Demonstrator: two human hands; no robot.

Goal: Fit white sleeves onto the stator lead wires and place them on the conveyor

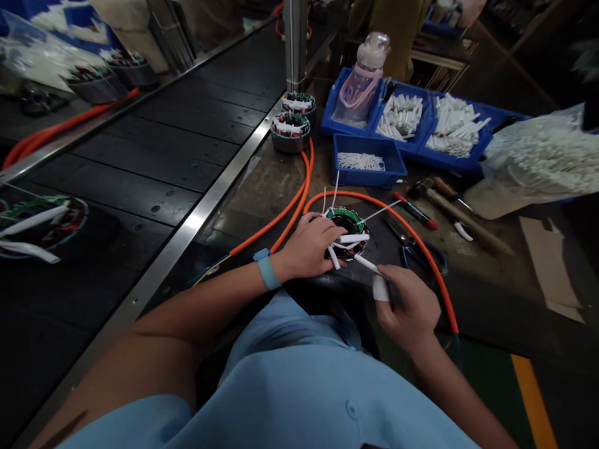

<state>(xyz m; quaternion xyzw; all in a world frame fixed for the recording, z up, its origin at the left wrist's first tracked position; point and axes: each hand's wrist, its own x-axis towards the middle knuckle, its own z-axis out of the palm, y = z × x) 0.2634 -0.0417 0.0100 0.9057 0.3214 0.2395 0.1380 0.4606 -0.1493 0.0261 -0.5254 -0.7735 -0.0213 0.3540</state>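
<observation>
A motor stator (345, 218) with a green ring and dark windings lies on the bench in front of me. White ties stick out from its edge, and several white sleeves (354, 238) lie across it. My left hand (314, 244) is closed around the stator's left side, the fingers curled over its rim. Between the thumb and fingers of my right hand (408, 304) is a white sleeve (366, 264), which points toward the stator's near edge. White wrapping covers one finger of that hand. An orange cable (421, 240) arcs behind the stator and down its right side.
Blue bins (369, 178) with white sleeves and ties stand at the back, one holding a bottle (360, 87). A hammer (463, 215), red marker (416, 211) and blue-handled scissors (423, 254) lie right. More stators (290, 132) stand beside the metal-edged conveyor (187, 131).
</observation>
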